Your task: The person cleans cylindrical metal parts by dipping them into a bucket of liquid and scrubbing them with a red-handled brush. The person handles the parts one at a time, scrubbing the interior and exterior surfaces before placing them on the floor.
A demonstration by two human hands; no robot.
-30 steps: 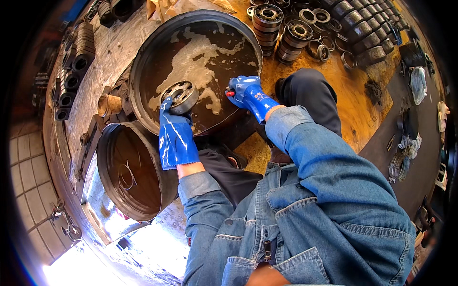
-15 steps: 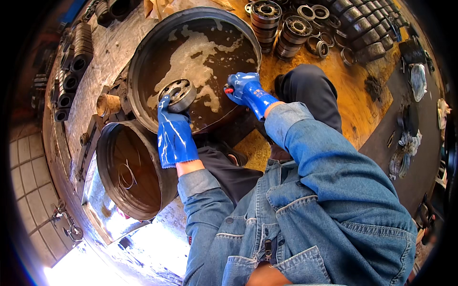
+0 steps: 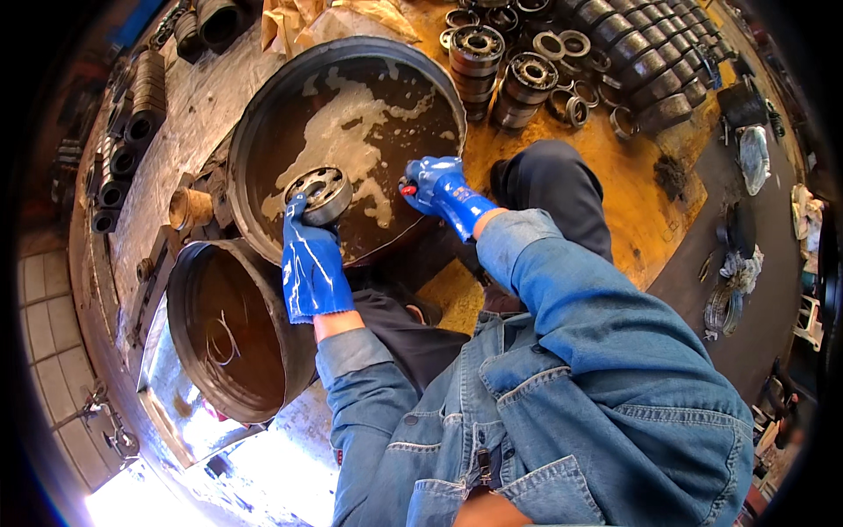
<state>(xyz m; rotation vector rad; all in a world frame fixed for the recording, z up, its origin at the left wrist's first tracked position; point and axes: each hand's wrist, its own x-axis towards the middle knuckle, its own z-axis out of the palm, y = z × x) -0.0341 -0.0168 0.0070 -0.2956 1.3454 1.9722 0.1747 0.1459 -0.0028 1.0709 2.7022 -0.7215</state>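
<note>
My left hand point(image 3: 314, 263), in a blue rubber glove, grips a ball bearing point(image 3: 328, 211) by its near left edge, thumb on its top face. The bearing is tilted over the near left part of a big round tub point(image 3: 239, 149) of brown, foamy liquid point(image 3: 338, 132). Inside the tub's right rim my right hand point(image 3: 437, 186), gloved the same way, is closed round something with a red end point(image 3: 407, 189). The fingers cover most of that thing, so its kind is unclear.
A smaller round tub point(image 3: 297, 347) of brown liquid with a wire loop in it stands near left. Stacked bearings point(image 3: 475, 66) and loose metal rings point(image 3: 575, 44) lie beyond my right hand. Rows of dark cylindrical parts point(image 3: 628, 53) stand far right. A rusty can point(image 3: 190, 209) sits left of the big tub.
The whole view has shifted a little, with the scene lower and further left in the picture. Both hands and the bearing keep nearly the same places relative to the big tub.
</note>
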